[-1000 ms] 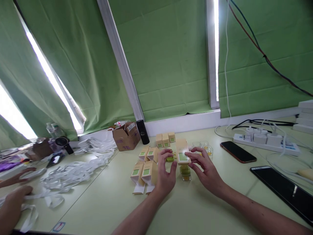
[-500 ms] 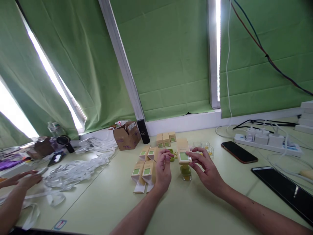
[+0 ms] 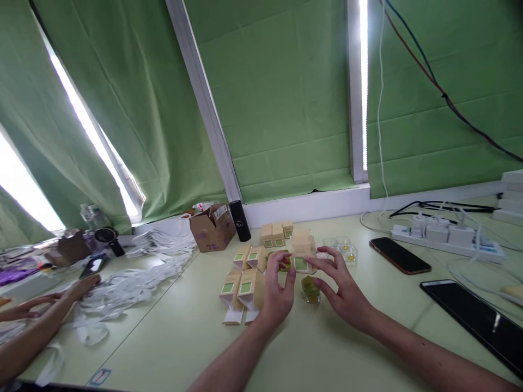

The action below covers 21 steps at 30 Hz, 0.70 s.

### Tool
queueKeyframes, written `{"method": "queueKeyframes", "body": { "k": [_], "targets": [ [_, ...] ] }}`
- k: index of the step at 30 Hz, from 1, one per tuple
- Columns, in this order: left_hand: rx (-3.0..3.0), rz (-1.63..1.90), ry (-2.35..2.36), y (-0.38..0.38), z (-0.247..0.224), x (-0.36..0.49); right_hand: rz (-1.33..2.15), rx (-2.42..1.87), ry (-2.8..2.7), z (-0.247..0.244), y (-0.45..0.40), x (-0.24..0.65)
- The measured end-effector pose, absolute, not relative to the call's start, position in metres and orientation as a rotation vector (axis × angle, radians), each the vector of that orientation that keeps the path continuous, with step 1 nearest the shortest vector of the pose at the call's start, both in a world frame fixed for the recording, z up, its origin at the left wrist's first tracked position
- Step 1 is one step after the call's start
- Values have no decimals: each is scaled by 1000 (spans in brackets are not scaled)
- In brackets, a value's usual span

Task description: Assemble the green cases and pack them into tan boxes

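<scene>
My left hand (image 3: pixel 280 283) is open, its fingers curved and its thumb apart, in front of a small green item (image 3: pixel 285 263); I cannot tell whether it touches this. A beige box with a green label (image 3: pixel 301 251) stands just right of it. My right hand (image 3: pixel 341 286) is open, its index fingertip against the box's label side. Its thumb is lower, beside the green top of a small clear jar (image 3: pixel 311 290). Left of my left hand, several beige boxes (image 3: pixel 251 286) stand in two rows, the front ones with white flaps out.
More beige boxes (image 3: pixel 278 233) stand behind. Clear cups (image 3: pixel 340 243), a phone (image 3: pixel 399 254), a black tablet (image 3: pixel 476 316) and a power strip (image 3: pixel 447 239) lie right. A carton (image 3: pixel 213 228) and black cylinder (image 3: pixel 239 220) stand back left. Another person's hands (image 3: pixel 61 299) are by white ribbons (image 3: pixel 118 288).
My right hand has moved the beige box back and down from above the jar, and its thumb has come off it. My left hand has shifted slightly right, its fingers spreading near the green item.
</scene>
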<state>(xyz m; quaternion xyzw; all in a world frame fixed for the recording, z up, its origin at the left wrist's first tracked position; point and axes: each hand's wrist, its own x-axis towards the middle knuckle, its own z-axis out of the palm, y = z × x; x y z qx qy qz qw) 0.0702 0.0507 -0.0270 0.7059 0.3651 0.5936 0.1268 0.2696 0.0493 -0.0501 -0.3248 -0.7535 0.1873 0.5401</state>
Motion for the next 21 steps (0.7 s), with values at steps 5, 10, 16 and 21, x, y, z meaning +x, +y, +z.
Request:
{"method": "queueKeyframes", "body": {
  "k": [5,10,16,21],
  "targets": [
    [2176,1657,1097,49,-29,69,350,-714,-1936,-48,45,269],
    [2099,1660,1131,52,-29,67,227,-700,-2088,-44,39,272],
    [1901,1689,1125,56,-31,67,118,-593,-2236,-39,32,277],
    [1669,1666,1122,62,-34,69,59,-485,-2268,-47,37,275]
  ]
}}
